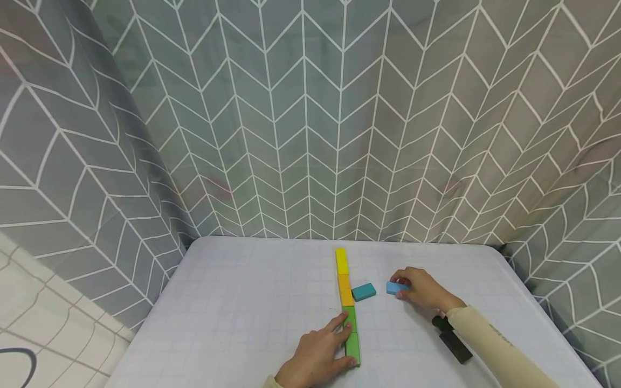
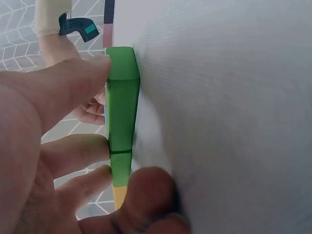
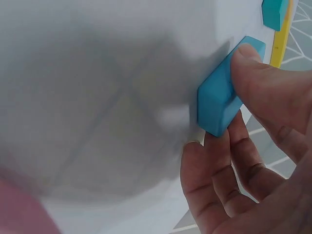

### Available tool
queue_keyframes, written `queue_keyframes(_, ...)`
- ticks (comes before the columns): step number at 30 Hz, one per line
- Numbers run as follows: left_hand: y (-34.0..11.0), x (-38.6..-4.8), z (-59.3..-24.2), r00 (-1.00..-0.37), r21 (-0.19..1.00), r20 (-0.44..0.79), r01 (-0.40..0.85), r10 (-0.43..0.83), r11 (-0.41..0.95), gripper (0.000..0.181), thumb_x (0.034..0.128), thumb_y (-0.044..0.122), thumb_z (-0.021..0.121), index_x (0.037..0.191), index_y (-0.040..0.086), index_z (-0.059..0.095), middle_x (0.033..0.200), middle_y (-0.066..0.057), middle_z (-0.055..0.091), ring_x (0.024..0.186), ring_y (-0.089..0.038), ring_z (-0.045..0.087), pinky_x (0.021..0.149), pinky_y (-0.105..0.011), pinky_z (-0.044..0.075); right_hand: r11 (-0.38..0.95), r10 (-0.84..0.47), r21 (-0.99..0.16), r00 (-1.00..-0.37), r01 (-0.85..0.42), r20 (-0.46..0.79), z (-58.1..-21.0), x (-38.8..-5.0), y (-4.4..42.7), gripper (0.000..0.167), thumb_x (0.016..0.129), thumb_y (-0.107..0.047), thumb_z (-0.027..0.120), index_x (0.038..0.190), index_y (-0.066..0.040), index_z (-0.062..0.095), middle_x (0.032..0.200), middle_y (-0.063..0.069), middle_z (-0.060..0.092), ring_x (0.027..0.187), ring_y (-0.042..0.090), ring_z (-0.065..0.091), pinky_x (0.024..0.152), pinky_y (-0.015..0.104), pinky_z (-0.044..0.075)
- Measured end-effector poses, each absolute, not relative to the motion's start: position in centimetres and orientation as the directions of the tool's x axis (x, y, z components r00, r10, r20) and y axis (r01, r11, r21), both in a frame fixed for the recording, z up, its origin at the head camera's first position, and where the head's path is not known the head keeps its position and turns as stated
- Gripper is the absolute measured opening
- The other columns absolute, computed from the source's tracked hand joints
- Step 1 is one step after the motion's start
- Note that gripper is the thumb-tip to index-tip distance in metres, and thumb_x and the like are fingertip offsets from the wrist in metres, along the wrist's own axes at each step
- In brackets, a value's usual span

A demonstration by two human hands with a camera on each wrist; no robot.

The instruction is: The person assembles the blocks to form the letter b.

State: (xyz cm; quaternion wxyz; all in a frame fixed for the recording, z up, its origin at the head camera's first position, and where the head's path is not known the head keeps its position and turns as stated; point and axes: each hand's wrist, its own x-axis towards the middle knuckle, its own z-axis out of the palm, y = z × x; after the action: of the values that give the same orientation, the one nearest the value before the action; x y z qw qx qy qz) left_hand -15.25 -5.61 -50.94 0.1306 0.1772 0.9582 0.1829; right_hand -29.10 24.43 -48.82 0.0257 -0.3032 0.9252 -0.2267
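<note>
A row of blocks runs away across the table: yellow (image 1: pixel 342 261), orange (image 1: pixel 345 290), then two green, the nearer green block (image 1: pixel 352 349) closest to me. My left hand (image 1: pixel 317 353) lies along the green end, thumb touching the nearer green block and fingertips against the row's side, as the left wrist view also shows. Right of the row, my right hand (image 1: pixel 423 288) pinches a light blue block (image 3: pixel 217 100) between thumb and fingers, at the table surface. Between that block and the row, a teal block (image 1: pixel 364 292) lies at a slant, one end close to the orange block.
A black block (image 1: pixel 456 347) lies beside the right sleeve; a pink block (image 2: pixel 107 35) appears in the left wrist view. Both stand on the white-covered table (image 1: pixel 233 302). A patterned grey curtain (image 1: pixel 320 134) hangs behind and around the table.
</note>
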Motion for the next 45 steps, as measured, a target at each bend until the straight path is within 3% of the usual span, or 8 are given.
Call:
queue_keyframes(9,-5.7,-15.4,-50.9,-0.905,0.384,-0.17,0.305,0.391,0.871,0.071,0.089,0.062,0.078,0.15,0.03,0.062,0.169,0.013,0.04,0.105,-0.017,0.073,0.083,-0.048,0.061,0.684,-0.607,-0.432,-0.787,-0.588,0.11,-48.9,-29.5,23.0,0.03,0.089,-0.015,0.086,0.115,-0.005,0.075,0.099,0.0,0.071,0.09,0.015,0.065,0.081,0.032,0.055)
queue_keyframes(19,-5.6,-15.3,-50.8,-0.902,0.392,-0.182,0.299,0.392,0.87,0.071,0.0892,0.061,0.078,0.151,0.031,0.061,0.17,0.014,0.039,0.1,-0.017,0.072,0.085,-0.048,0.061,0.674,-0.611,-0.456,-0.786,-0.581,0.1,-49.1,-29.6,22.4,0.029,0.088,-0.016,0.087,0.114,-0.007,0.076,0.099,-0.001,0.071,0.089,0.013,0.064,0.08,0.03,0.055)
queue_keyframes(45,-5.7,-15.3,-51.1,-0.904,0.411,-0.184,0.286,0.386,0.866,0.071,0.0887,0.061,0.078,0.15,0.03,0.062,0.17,0.013,0.039,0.107,-0.019,0.072,0.088,-0.051,0.061,0.679,-0.598,-0.48,-0.798,-0.556,0.078,-48.9,-29.0,22.1,0.033,0.087,-0.02,0.088,0.113,-0.005,0.076,0.097,-0.001,0.071,0.087,0.011,0.063,0.078,0.03,0.055)
